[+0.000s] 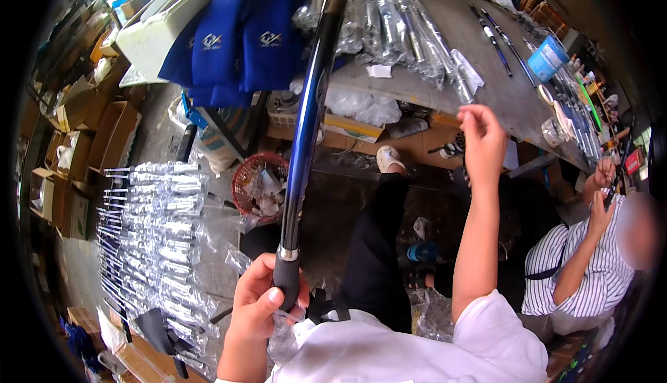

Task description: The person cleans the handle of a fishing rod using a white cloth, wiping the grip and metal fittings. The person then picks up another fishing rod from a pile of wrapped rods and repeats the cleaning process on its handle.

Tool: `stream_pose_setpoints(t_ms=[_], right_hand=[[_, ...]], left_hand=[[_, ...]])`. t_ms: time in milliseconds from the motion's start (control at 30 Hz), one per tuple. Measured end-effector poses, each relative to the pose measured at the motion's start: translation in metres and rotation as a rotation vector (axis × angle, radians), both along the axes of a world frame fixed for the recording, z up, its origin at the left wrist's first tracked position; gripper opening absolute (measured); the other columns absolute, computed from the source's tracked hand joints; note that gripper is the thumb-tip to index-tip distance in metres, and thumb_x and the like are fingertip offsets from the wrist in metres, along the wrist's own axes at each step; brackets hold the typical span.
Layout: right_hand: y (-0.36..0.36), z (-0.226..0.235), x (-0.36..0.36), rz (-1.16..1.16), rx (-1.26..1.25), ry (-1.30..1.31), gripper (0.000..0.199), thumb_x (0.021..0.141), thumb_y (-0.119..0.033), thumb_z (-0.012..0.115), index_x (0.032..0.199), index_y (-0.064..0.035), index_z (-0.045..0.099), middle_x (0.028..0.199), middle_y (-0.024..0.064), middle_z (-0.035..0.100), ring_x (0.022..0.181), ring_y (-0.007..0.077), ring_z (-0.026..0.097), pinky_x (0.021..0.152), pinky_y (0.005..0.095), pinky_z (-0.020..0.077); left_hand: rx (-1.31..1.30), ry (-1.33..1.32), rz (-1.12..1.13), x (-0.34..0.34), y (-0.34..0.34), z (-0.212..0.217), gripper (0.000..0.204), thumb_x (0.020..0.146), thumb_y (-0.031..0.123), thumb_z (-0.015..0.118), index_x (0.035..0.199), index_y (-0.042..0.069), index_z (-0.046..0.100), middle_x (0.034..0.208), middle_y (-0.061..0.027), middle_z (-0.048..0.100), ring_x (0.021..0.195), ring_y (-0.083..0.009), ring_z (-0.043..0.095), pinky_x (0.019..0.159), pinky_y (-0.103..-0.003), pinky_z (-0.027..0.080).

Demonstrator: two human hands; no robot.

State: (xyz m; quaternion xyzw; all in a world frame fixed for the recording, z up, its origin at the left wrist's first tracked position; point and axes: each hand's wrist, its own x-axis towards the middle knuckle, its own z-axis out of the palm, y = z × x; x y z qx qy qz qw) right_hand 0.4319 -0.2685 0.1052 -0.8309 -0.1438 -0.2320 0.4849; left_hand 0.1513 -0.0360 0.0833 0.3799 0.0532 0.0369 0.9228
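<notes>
In my left hand point(267, 296) is a dark blue and black fishing rod point(310, 119), its fingers wrapped round the black butt end. The rod slants up and away, past the table's front edge. Crumpled clear plastic point(281, 338) hangs just below that hand. My right hand point(483, 136) is raised near the table edge, fingers curled and fingertips close together; whatever they may pinch does not show. Right by its fingertips lie the near ends of plastic-wrapped rods point(417, 36) on the grey table point(511, 98).
Blue cloth bags point(236, 39) hang over the table's left part. Many wrapped rods point(156, 244) are stacked at left. A red basket point(240, 185) stands below the table. Two bare rods point(492, 39) and a blue tub point(547, 58) lie farther right. A person in stripes point(583, 268) sits at right.
</notes>
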Motion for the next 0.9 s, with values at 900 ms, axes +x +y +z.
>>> stream_pose_setpoints(t_ms=[900], right_hand=[[-0.058, 0.033, 0.032, 0.453, 0.696, 0.481, 0.023, 0.084, -0.014, 0.06, 0.103, -0.0019, 0.056, 0.096, 0.0076, 0.061, 0.085, 0.0136, 0.06, 0.074, 0.0267, 0.0493]], left_hand=[[0.071, 0.109, -0.136, 0.039, -0.029, -0.003, 0.033, 0.085, 0.019, 0.06, 0.108, 0.001, 0.044, 0.08, -0.0143, 0.058, 0.055, -0.0114, 0.048, 0.048, -0.022, 0.038]])
